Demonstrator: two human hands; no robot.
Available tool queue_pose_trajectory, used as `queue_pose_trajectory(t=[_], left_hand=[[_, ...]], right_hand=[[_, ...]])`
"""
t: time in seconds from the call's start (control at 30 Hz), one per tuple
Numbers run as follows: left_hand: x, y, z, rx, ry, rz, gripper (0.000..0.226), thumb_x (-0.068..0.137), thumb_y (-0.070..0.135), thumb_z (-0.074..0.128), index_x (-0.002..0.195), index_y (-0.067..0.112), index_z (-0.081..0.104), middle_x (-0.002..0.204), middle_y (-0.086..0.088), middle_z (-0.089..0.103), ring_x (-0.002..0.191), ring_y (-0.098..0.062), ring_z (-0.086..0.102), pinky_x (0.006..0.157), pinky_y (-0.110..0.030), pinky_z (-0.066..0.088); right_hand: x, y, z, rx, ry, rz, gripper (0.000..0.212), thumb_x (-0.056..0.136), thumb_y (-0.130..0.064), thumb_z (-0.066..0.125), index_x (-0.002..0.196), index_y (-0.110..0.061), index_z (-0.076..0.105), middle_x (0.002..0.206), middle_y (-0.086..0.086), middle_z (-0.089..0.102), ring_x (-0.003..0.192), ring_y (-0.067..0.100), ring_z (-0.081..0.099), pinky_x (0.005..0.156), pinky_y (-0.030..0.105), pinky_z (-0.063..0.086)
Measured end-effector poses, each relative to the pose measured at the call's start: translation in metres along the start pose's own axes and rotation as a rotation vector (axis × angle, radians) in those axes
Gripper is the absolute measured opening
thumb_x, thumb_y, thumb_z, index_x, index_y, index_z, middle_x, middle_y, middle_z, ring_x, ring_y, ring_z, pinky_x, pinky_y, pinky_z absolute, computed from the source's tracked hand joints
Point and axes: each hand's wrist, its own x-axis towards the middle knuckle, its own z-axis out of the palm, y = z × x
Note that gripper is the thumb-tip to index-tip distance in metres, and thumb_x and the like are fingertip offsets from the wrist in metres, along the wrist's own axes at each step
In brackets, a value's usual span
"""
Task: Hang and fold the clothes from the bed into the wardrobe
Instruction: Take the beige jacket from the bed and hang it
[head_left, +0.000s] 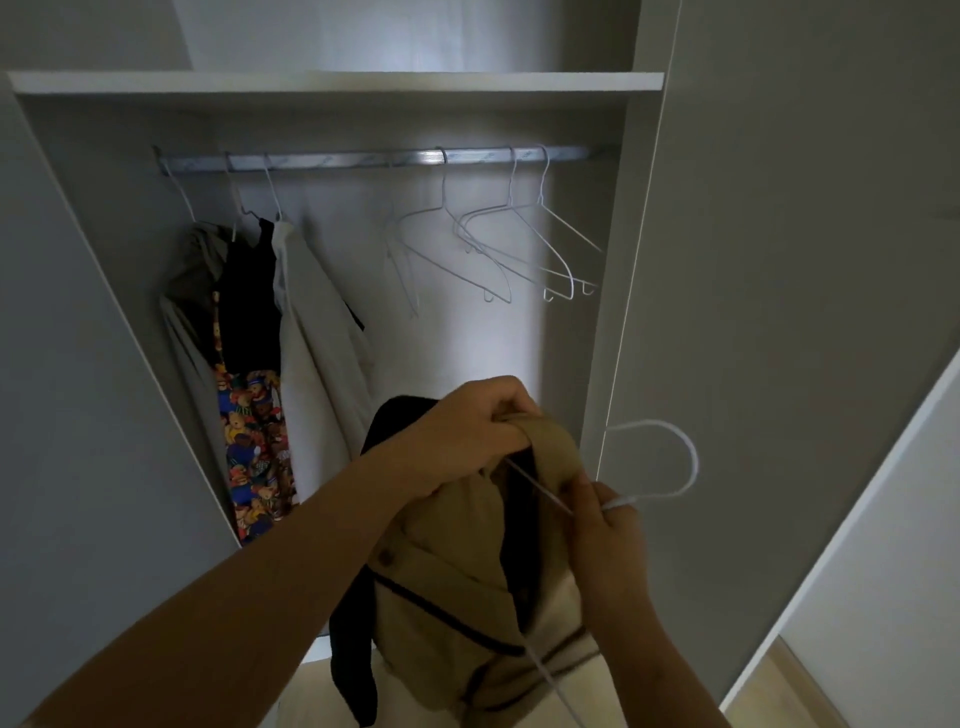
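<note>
We've got the tan jacket (447, 597) with the dark trim held up in front of the open wardrobe, not on the rail yet. A white wire hanger (694, 460) is partway inside it. One arm of it runs up into the collar and its hook sticks out to the right. The left hand (467, 431) has its fingers curled tight round a bunch of fabric at the top. The right hand (613, 535) pinches the hanger's neck just under the hook.

What could go wrong, we reckon: the wire is thin and the jacket looks bulky. If the shoulder isn't seated, it may slide off one end once we let go. There's also a dark garment (353, 654) hanging behind the jacket near the left forearm. How it's held we can't tell, so it might drop to the floor. The hook is near the door (779, 260) edge too and could snag on it.

Further out, the rail (363, 158) has a few empty hangers (498, 244) on the right. On the left hang a grey top (187, 291), something black (249, 301), a teddy-bear print (254, 457) and a pale piece (311, 353). Above sits a white shelf (332, 82), with light wood floor (810, 691) below. The room is pretty dim.
</note>
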Motion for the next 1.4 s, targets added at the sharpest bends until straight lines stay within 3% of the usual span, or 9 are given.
queue_pose_trajectory(t=[0.17, 0.3, 0.5, 0.7, 0.87, 1.03, 1.17, 1.27, 1.4], left_hand=[[-0.009, -0.016, -0.008, 0.669, 0.110, 0.351, 0.023, 0.081, 0.033, 0.056, 0.092, 0.020, 0.071, 0.100, -0.002, 0.064, 0.097, -0.022, 0.057, 0.089, -0.045, 0.043], [-0.014, -0.034, 0.001, 0.903, 0.010, 0.285, 0.054, 0.087, 0.051, 0.027, 0.119, 0.022, 0.061, 0.112, -0.004, 0.063, 0.103, -0.024, 0.057, 0.097, -0.043, 0.034], [-0.015, -0.042, 0.011, 0.657, 0.184, 0.266, 0.040, 0.088, 0.036, 0.039, 0.106, 0.015, 0.068, 0.087, -0.007, 0.067, 0.079, -0.025, 0.061, 0.075, -0.035, 0.040], [-0.006, -0.039, 0.005, 0.473, 0.461, 0.202, 0.021, 0.093, 0.022, 0.052, 0.108, 0.017, 0.067, 0.095, -0.005, 0.067, 0.088, -0.022, 0.060, 0.084, -0.041, 0.044], [-0.004, -0.022, -0.013, 0.371, 0.643, 0.252, 0.027, 0.089, 0.027, 0.051, 0.103, 0.012, 0.068, 0.097, -0.002, 0.067, 0.089, -0.014, 0.058, 0.085, -0.030, 0.043], [-0.012, -0.004, -0.031, 0.363, 0.615, 0.416, 0.022, 0.084, 0.014, 0.057, 0.099, 0.004, 0.068, 0.090, 0.007, 0.058, 0.083, -0.003, 0.052, 0.079, -0.002, 0.035], [-0.021, -0.002, -0.046, 0.308, 0.577, 0.440, 0.023, 0.082, 0.011, 0.059, 0.103, 0.005, 0.067, 0.092, 0.009, 0.058, 0.088, 0.006, 0.049, 0.084, 0.001, 0.035], [-0.028, -0.004, -0.060, 0.293, 0.584, 0.416, 0.024, 0.081, 0.015, 0.059, 0.104, 0.010, 0.065, 0.091, 0.013, 0.058, 0.085, 0.006, 0.052, 0.083, 0.000, 0.038], [-0.035, -0.009, -0.076, 0.255, 0.633, 0.358, 0.023, 0.083, 0.010, 0.065, 0.102, 0.023, 0.060, 0.089, 0.020, 0.058, 0.084, 0.016, 0.055, 0.082, -0.003, 0.041]], right_hand=[[0.008, -0.012, -0.007, 0.077, 0.070, -0.095, 0.043, 0.096, -0.018, 0.047, 0.053, -0.014, 0.051, 0.038, -0.010, 0.047, 0.039, -0.002, 0.045, 0.045, 0.014, 0.036], [0.012, -0.015, -0.011, 0.095, 0.062, -0.077, 0.041, 0.094, -0.022, 0.049, 0.055, -0.013, 0.056, 0.037, -0.006, 0.048, 0.036, 0.000, 0.045, 0.050, 0.026, 0.034], [0.017, -0.030, -0.018, -0.001, 0.042, -0.184, 0.022, 0.089, -0.024, 0.060, 0.067, -0.024, 0.060, 0.050, -0.009, 0.061, 0.048, 0.000, 0.056, 0.055, 0.023, 0.042], [0.002, -0.006, -0.029, -0.077, 0.422, -0.617, 0.008, 0.081, -0.029, 0.054, 0.075, -0.028, 0.049, 0.078, -0.019, 0.051, 0.075, 0.002, 0.045, 0.072, 0.016, 0.036], [-0.010, 0.041, -0.024, -0.073, 0.173, -0.321, 0.027, 0.082, -0.002, 0.057, 0.059, -0.016, 0.051, 0.059, 0.000, 0.049, 0.058, 0.004, 0.046, 0.058, 0.016, 0.038], [0.004, 0.038, -0.015, 0.045, -0.172, 0.053, 0.027, 0.088, -0.001, 0.054, 0.104, -0.023, 0.059, 0.104, 0.006, 0.059, 0.102, 0.022, 0.055, 0.081, 0.025, 0.046], [0.018, 0.017, -0.010, -0.056, -0.454, -0.071, 0.053, 0.089, -0.015, 0.062, 0.137, -0.022, 0.040, 0.133, -0.005, 0.043, 0.122, 0.011, 0.040, 0.103, 0.027, 0.035], [0.026, 0.009, -0.004, -0.158, -0.525, -0.188, 0.032, 0.084, -0.012, 0.067, 0.110, -0.026, 0.057, 0.103, -0.005, 0.059, 0.096, 0.006, 0.057, 0.081, 0.008, 0.042], [0.037, 0.022, 0.005, -0.627, -0.634, -0.112, 0.020, 0.084, -0.023, 0.067, 0.100, -0.011, 0.065, 0.098, 0.008, 0.061, 0.097, 0.026, 0.059, 0.080, 0.022, 0.044]])
